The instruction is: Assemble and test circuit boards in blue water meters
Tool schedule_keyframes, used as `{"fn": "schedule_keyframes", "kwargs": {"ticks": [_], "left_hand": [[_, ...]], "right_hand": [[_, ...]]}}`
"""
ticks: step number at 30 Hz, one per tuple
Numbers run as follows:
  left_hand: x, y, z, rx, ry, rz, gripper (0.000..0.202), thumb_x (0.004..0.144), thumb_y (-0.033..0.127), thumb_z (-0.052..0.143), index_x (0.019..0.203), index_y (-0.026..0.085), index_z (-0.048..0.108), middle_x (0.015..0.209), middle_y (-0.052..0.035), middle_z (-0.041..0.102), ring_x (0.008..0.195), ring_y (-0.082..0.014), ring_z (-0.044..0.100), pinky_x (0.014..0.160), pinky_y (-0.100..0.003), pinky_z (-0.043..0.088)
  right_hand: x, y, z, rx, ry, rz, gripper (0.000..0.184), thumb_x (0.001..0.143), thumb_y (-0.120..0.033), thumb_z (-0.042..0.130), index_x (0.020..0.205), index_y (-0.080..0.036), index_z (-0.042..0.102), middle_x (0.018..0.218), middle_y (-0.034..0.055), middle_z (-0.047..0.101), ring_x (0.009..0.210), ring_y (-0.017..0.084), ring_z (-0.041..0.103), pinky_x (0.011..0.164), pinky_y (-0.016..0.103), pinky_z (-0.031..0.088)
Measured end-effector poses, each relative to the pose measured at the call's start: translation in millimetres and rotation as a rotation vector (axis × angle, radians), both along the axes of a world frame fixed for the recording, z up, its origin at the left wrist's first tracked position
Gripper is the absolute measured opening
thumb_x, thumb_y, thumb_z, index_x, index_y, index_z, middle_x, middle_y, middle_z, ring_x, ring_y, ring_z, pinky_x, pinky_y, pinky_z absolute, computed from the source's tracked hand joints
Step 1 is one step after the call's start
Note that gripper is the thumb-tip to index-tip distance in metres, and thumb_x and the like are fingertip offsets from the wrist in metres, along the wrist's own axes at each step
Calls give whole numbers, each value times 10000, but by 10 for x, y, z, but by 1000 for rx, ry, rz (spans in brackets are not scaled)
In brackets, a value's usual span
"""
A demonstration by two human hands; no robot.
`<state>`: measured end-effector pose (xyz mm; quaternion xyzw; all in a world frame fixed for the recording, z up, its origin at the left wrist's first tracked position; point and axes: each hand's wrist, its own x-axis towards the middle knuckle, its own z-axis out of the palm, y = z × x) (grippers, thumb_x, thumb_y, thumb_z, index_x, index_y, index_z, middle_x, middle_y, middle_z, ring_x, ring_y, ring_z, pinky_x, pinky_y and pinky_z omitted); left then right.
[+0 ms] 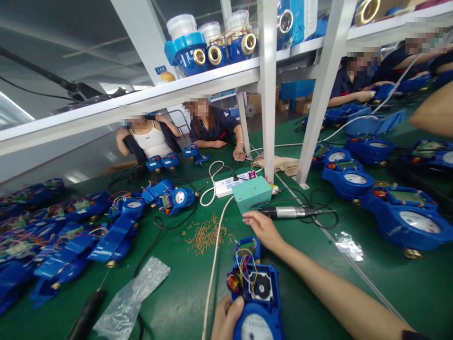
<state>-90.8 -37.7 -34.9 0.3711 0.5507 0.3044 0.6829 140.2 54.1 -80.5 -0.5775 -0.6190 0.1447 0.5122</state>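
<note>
A blue water meter (256, 318) lies at the bottom middle of the view, its electronics housing uncovered. Inside the housing are coloured wires, a small circuit board (247, 245) and a white-edged black round part (262, 285). My left hand (226, 317) grips the meter's left side, the thumb on its edge. Farther forward, my right hand (264, 230) is stretched out, palm down, with nothing visible in it. Its fingertips are close to a turquoise box (252, 191) and the black end of an electric screwdriver (288, 212); whether they touch is unclear. A pile of small brass-coloured screws (206, 236) lies left of it.
Blue meters crowd the table at left (71, 245) and right (406, 217). A white cable (214, 269) crosses from a power strip (226, 185). A plastic bag (134, 297) and another screwdriver (87, 314) lie front left. Shelf posts (268, 94) stand ahead; co-workers (214, 125) sit beyond.
</note>
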Motion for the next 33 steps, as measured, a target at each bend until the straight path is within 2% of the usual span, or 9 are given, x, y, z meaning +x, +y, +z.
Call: {"fn": "schedule_keyframes", "kwargs": {"ticks": [3,6,9,14,19,21,25,30,33], "left_hand": [[192,25,-43,8,-27,-14,667,548,672,809,872,91,765,845,-148,776,898,-352,719,813,-374,540],[355,12,-38,-23,-37,35,655,583,669,799,906,101,753,913,-131,774,927,-321,703,820,-350,527],[462,-15,-8,-23,-53,38,664,627,680,772,954,103,742,971,-122,766,987,-299,675,852,-330,506],[493,-14,-28,90,-97,-150,652,695,695,710,924,84,723,903,-123,754,903,-283,667,826,-325,483],[462,18,-109,138,-79,-223,619,758,683,661,922,86,690,867,-103,731,832,-240,648,783,-305,463],[443,19,-137,149,-56,-239,616,752,696,655,884,95,684,833,-88,716,801,-222,629,768,-295,457],[383,-22,-203,142,-18,-262,642,706,736,665,824,105,684,702,-51,647,705,-187,574,749,-290,453],[334,-81,-293,124,-61,-293,670,697,749,658,873,104,697,594,-18,548,610,-166,523,701,-294,448],[333,-79,-298,136,-70,-291,655,694,755,654,811,111,686,564,-6,517,596,-163,518,726,-305,454]], "right_hand": [[631,-190,141,-32,-87,-81,254,974,-325,521,1148,-167,617,1202,112,610,1159,267,560,1007,504,449],[1144,-352,156,-157,-196,-94,404,790,-358,668,1149,-173,654,1130,152,644,1129,365,553,1013,607,391],[1398,-415,151,-281,-266,-25,373,742,-366,660,1074,-200,696,1040,132,684,1023,352,607,954,545,450],[1606,-397,359,-413,-268,58,429,830,-525,594,1123,-217,653,973,79,707,832,262,658,771,384,520],[1713,-381,470,-503,-223,92,600,931,-694,313,963,-187,633,639,20,629,517,177,586,503,275,466],[1698,-400,397,-509,-272,56,556,896,-712,412,912,-206,643,624,12,624,530,184,592,512,275,455],[1669,-504,187,-456,-437,-62,483,747,-706,639,864,-239,673,761,64,675,709,279,645,618,347,486],[1577,-685,133,-309,-526,-144,593,815,-745,518,1001,-209,690,1076,180,642,1025,390,600,846,533,506],[1269,-718,91,-235,-503,-94,527,927,-609,456,1144,-180,673,1195,195,623,1161,369,559,1027,564,430]]}}
